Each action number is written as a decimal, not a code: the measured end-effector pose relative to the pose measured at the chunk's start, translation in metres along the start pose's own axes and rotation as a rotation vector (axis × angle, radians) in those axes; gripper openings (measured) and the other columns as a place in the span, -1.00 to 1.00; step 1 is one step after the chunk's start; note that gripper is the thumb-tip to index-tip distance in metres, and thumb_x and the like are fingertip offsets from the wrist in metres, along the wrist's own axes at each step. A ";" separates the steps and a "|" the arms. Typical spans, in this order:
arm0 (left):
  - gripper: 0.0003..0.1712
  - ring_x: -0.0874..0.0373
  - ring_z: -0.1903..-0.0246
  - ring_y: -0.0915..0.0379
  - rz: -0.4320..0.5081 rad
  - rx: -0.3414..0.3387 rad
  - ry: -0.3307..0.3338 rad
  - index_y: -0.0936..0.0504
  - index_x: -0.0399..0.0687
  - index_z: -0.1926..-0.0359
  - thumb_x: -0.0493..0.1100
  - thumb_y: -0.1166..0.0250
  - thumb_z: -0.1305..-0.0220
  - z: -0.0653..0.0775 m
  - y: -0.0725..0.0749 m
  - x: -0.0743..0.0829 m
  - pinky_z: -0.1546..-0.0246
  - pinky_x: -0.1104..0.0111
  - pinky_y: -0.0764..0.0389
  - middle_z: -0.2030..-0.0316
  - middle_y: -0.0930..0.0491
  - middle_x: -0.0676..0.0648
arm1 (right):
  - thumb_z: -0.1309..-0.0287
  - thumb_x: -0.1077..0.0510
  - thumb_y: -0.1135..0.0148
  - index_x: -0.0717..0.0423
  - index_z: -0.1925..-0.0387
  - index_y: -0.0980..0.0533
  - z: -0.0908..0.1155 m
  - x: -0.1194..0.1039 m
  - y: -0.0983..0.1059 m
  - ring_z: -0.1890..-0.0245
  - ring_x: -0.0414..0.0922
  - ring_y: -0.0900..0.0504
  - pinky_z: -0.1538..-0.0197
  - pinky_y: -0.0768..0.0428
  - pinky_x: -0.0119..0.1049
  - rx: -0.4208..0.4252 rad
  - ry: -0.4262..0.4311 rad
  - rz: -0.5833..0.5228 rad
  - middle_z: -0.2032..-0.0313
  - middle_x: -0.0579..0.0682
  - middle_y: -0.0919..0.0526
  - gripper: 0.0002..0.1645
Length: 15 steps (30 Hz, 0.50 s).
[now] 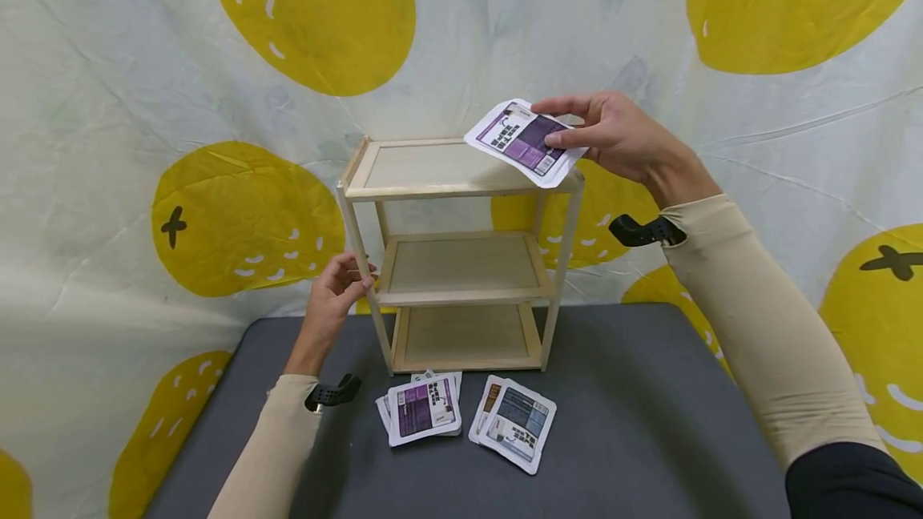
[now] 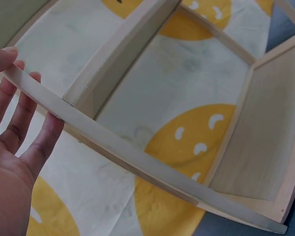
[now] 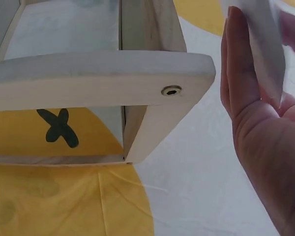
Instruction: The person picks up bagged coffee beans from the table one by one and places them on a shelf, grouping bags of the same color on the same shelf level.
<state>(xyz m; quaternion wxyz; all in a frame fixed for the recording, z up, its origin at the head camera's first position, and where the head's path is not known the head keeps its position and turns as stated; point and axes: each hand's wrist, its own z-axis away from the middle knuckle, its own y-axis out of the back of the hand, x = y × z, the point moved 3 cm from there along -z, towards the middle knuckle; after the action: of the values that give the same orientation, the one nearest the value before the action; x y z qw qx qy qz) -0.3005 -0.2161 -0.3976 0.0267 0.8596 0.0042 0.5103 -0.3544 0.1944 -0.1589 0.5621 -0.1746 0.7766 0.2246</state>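
In the head view, my right hand (image 1: 622, 138) pinches a flat white-edged packet (image 1: 497, 137) with a purple label, thumb on its face, above the right end of the rack's top tier. The right wrist view has this packet (image 3: 265, 46) edge-on between thumb and fingers, beside the rack's corner. My left hand (image 1: 333, 299) holds the left front post (image 1: 353, 237) of a three-tier wooden rack (image 1: 465, 295) near its middle tier. Seen from the left wrist, thumb and fingertips lie about that post (image 2: 123, 150).
On the grey table (image 1: 613, 439), in front of the rack, lie two small piles of similar packets: a purple-labelled one (image 1: 424, 409) at left and a dark-blue-labelled one (image 1: 519, 425) at right. Behind hangs a pale cloth (image 1: 461, 30) printed with yellow fruit shapes.
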 end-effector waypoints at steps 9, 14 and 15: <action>-0.59 0.01 0.07 -0.52 -0.010 -0.008 -0.013 -0.46 -0.19 -0.22 -0.35 -0.28 -0.40 -0.001 0.000 0.001 0.06 0.39 -0.63 0.01 -0.57 -0.23 | -0.27 0.37 -0.30 0.15 -0.31 -0.51 0.001 -0.002 0.001 0.05 0.02 -0.69 0.02 -0.69 -0.28 0.046 0.018 -0.022 -0.19 0.21 -0.51 -0.43; -0.58 0.01 0.07 -0.51 -0.007 -0.008 -0.010 -0.46 -0.19 -0.23 -0.37 -0.26 -0.40 -0.001 0.000 0.000 0.07 0.39 -0.63 0.00 -0.56 -0.22 | -0.29 0.23 -0.32 0.16 -0.17 -0.62 0.001 -0.004 0.001 0.02 0.01 -0.65 0.04 -0.70 -0.32 0.103 -0.023 0.028 -0.13 0.16 -0.55 -0.58; -0.58 0.00 0.07 -0.51 -0.005 -0.007 -0.008 -0.45 -0.20 -0.23 -0.38 -0.26 -0.40 -0.002 0.000 0.000 0.07 0.39 -0.63 0.00 -0.56 -0.24 | -0.30 0.20 -0.32 0.17 -0.16 -0.63 0.002 -0.004 0.000 0.00 0.01 -0.63 0.04 -0.70 -0.33 0.110 -0.035 0.043 -0.14 0.14 -0.55 -0.59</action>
<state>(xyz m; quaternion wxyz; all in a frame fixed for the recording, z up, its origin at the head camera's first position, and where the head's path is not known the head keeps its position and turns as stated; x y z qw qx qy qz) -0.3019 -0.2161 -0.3968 0.0308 0.8615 0.0046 0.5068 -0.3519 0.1954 -0.1551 0.5793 -0.1228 0.7814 0.1968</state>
